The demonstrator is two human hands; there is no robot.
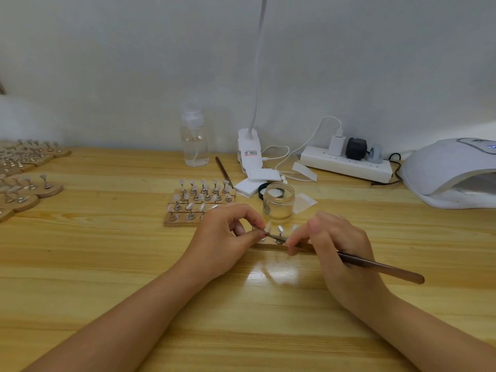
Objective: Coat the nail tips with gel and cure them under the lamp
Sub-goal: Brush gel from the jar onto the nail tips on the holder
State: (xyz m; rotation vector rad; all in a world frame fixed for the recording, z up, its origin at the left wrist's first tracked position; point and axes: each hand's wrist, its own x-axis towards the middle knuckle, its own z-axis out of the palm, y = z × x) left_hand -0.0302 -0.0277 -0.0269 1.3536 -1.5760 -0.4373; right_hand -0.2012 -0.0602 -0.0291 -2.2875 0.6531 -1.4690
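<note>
A pale wooden table (107, 264) carries wooden holder boards (198, 208) of nail tips at centre and more boards (24, 183) at the left edge. Along the wall stand a clear bottle (194, 140), a clip lamp's base (248, 149), a power strip (346, 163) and the curing lamp (453, 173) (far right). A small glass jar (278, 202) sits beside what may be white pads (253, 181).

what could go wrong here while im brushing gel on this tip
The open glass jar stands just behind both hands; the right hand or the brush could tip it. The left hand pinches the tip's stand close to the nail tip, so fingers may smear wet gel.
</note>
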